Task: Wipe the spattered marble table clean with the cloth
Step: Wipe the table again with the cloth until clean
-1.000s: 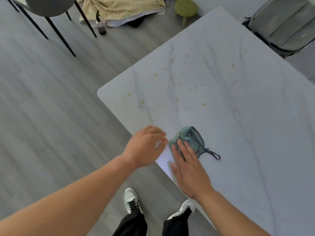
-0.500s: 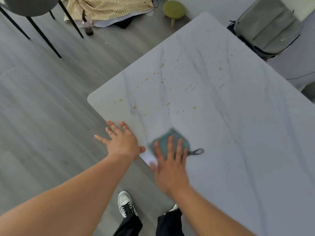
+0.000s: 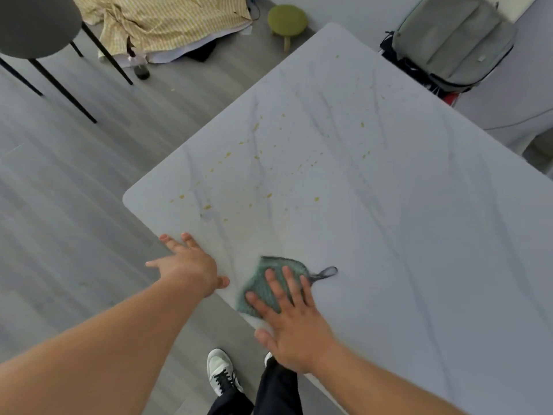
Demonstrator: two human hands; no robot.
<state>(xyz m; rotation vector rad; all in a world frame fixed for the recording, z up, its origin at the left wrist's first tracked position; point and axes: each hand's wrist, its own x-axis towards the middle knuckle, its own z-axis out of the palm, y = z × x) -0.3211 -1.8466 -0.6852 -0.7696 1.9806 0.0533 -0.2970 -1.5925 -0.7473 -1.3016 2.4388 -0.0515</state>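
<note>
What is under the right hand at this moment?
The right hand presses flat on the green cloth near the marble table edge. Whether spatter lies beneath the cloth cannot be seen.

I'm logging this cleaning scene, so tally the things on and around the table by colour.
Green: 2, cloth, stool
Yellow: 1, striped fabric
Grey: 2, backpack, chair
White: 1, marble table
Total: 6

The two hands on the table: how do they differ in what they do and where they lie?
The right hand presses flat on the green cloth; the left hand touches no cloth. The left hand lies at the edge of the marble table, fingers spread, partly over the floor; the right hand lies further in. Both are open.
</note>
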